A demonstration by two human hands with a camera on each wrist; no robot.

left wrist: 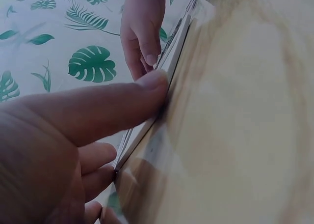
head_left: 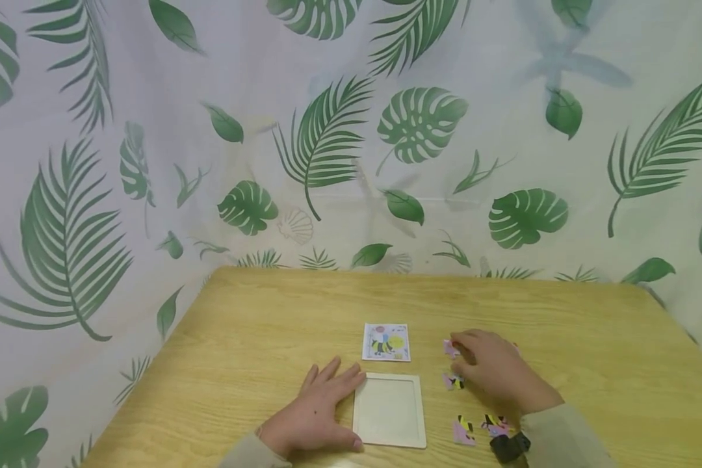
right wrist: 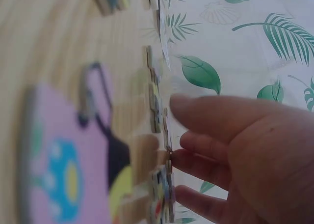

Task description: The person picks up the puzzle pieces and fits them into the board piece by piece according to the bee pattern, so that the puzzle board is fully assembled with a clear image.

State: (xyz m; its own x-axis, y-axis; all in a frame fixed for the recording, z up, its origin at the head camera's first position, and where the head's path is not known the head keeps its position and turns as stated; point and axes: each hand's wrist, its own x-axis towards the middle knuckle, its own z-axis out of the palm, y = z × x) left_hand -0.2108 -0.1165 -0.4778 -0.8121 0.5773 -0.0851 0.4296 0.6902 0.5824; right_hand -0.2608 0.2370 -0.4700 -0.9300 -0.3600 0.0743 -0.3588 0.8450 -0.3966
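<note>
My left hand (head_left: 322,406) lies flat on the wooden table, fingers straight, with the thumb against the left edge of an empty pale puzzle frame (head_left: 389,409). The left wrist view shows that thumb (left wrist: 113,103) pressed to the frame's edge (left wrist: 171,62). Just beyond the frame lies a small picture card (head_left: 386,342). My right hand (head_left: 491,370) is palm down over several loose puzzle pieces, among them a pink piece (head_left: 449,349) at its fingertips and another (head_left: 453,381) under the palm's edge. In the right wrist view the fingers (right wrist: 206,116) reach out nearly straight to the pieces (right wrist: 164,184).
Two more pieces (head_left: 464,430) (head_left: 494,424) lie near my right wrist. A blurred pink piece (right wrist: 68,170) fills the near left of the right wrist view. A leaf-print curtain (head_left: 327,130) closes off the table's back and sides.
</note>
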